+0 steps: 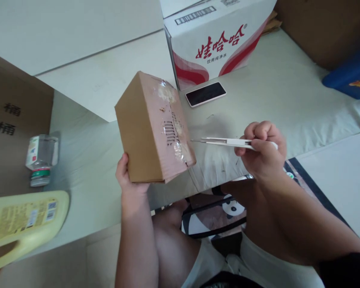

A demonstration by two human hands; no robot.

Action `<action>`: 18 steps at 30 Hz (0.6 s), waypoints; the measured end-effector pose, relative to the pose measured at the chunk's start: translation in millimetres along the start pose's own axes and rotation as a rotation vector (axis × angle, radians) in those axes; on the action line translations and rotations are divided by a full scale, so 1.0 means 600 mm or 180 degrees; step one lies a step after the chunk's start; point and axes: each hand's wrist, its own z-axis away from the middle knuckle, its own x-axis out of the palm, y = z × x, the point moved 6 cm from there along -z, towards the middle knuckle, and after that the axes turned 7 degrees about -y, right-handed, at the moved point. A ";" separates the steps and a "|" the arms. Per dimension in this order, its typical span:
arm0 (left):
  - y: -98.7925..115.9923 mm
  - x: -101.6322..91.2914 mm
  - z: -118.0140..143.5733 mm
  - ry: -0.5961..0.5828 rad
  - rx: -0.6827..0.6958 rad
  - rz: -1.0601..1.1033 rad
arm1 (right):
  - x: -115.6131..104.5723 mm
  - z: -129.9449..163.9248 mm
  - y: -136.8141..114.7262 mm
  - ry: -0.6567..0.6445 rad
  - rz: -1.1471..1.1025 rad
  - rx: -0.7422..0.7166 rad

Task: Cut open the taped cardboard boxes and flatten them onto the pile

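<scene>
Jug (24,224) of yellow plastic at far left, lying on its side, handle toward the near edge, label facing up; contents not visible. Just above, a small clear bottle (41,159) lying on the pale table (288,92), cap toward the viewer, inside apparently empty. Behind both, a brown carton (15,120) with dark printed characters, interior out of sight.

Left hand (129,184) gripping the lower corner of a small cardboard box (154,128), thumb up the brown side face, remaining fingers hidden behind. Box held tilted above the table edge, closed, contents unseen; pinkish top face turned toward the right, covered with torn tape and label remains along a central seam.

Behind, a white carton (219,36) with red lettering and red waves, standing on the table, top cut off by the frame. In front of it a phone (206,94), screen dark, lying flat.

Right hand (262,150) curled into a fist around a slim white cutter (225,142). Long axis nearly horizontal, metal tip pointing left toward the taped face, stopping just short of the box's near corner, apart from it.

Far right, a blue container (352,76), only partly in frame.
</scene>
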 end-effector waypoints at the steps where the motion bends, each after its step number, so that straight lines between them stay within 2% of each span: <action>1: 0.000 0.001 0.000 0.0018 0.0007 -0.0042 | 0.001 0.001 0.001 -0.0013 -0.0150 0.0002; 5: -0.004 0.008 -0.002 -0.0007 -0.0004 -0.0147 | 0.014 0.010 0.003 -0.0229 -0.0358 -0.0016; 10: -0.007 0.016 -0.001 0.0027 -0.0139 -0.0187 | 0.018 0.024 -0.003 -0.0554 0.0487 0.0101; 13: -0.007 0.020 0.001 0.0064 -0.0268 -0.0184 | 0.012 0.022 -0.009 -0.0545 0.1002 0.0208; 16: -0.006 0.026 0.001 0.0111 -0.0264 -0.0197 | 0.014 0.018 -0.010 -0.0571 0.1150 0.0286; 18: -0.009 0.030 0.001 0.0158 -0.0272 -0.0176 | 0.025 0.016 -0.012 -0.0785 0.1247 0.0167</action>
